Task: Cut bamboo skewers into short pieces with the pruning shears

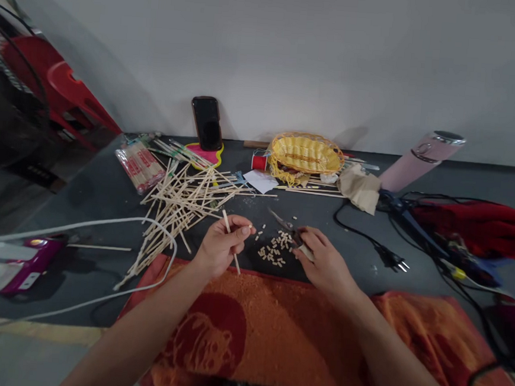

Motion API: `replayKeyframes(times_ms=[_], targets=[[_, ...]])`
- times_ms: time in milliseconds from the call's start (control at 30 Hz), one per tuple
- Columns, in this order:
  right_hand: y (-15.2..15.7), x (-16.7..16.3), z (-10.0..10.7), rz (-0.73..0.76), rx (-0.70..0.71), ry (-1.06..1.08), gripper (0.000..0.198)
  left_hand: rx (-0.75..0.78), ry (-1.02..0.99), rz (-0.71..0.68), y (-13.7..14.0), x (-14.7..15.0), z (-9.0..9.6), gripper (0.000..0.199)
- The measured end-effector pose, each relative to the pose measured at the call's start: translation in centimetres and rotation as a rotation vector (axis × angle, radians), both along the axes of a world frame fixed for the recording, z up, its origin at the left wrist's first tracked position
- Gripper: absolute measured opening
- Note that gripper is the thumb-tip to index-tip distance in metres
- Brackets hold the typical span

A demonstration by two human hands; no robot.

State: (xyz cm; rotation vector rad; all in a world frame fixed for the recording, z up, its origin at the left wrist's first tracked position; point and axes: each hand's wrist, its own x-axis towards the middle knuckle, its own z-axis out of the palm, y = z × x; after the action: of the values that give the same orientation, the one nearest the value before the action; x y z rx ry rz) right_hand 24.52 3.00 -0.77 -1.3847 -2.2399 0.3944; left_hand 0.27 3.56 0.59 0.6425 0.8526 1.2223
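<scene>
Left hand [220, 249] has a tilted pale stick [236, 264] pinched in its grip, near the orange towel [293, 332]. Right hand [327, 263], grip wrapped round a light-handled metal tool [285, 223], just beside short pale bits [271, 254] scattered on the counter [91, 204]; loose stick pile [181, 200] beyond the left hand.

phone [208, 125] (screen dark) | pink flask [414, 163] | red chair [72, 89] | red cloth [482, 225]

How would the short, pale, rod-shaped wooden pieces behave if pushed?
The short, pale wooden pieces would likely scatter, since they lie loose. They're probably light, being so small. Some may roll, given their rod shape, though roundness is hard to tell.
</scene>
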Motion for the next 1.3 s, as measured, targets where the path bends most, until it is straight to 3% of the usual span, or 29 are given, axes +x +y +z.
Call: replayKeyframes(times_ms=[200, 333, 1300], targets=[[-1.1, -0.6, 1.7, -0.002, 0.185, -0.259, 0.024, -0.025, -0.016, 0.01, 0.1, 0.0, -0.1, 0.024], [-1.3, -0.7, 1.9, -0.041, 0.236, -0.301, 0.025, -0.028, -0.008, 0.008, -0.1, 0.2, 0.0, 0.025], [-1.1, -0.3, 1.5, 0.041, 0.314, -0.358, 0.02, -0.065, -0.032, -0.06, -0.3, 0.3, -0.3, 0.027]])
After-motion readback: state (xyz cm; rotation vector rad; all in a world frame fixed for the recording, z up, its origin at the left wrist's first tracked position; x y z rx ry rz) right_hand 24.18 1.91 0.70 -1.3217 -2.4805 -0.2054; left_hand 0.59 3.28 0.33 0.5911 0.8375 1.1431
